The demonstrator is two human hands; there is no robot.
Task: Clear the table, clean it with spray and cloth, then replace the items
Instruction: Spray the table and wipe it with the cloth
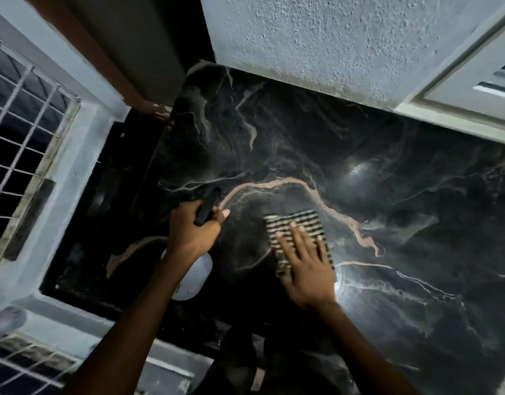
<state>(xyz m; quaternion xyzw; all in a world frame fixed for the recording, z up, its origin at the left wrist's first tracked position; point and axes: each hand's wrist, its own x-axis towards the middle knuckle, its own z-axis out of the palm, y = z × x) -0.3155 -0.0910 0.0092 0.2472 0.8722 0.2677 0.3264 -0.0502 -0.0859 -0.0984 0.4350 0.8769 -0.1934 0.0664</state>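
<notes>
The black marble-veined table (302, 132) looks cleared; wiping is underway. The right hand (305, 263) presses spread fingers on a black-and-white striped cloth (294, 223), while the left hand (192, 229) grips what seems a white spray bottle (195, 276) with a dark nozzle. Replacing the items remains.

Both bare forearms reach in from the near edge. The left hand (192, 232) is curled in a closed grip, thumb pointing right. The right hand (306, 266) lies flat, palm down, fingers straight and spread.

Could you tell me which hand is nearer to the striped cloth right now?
Right. The right hand presses flat on the striped cloth; the left hand grips the spray bottle beside it.
</notes>
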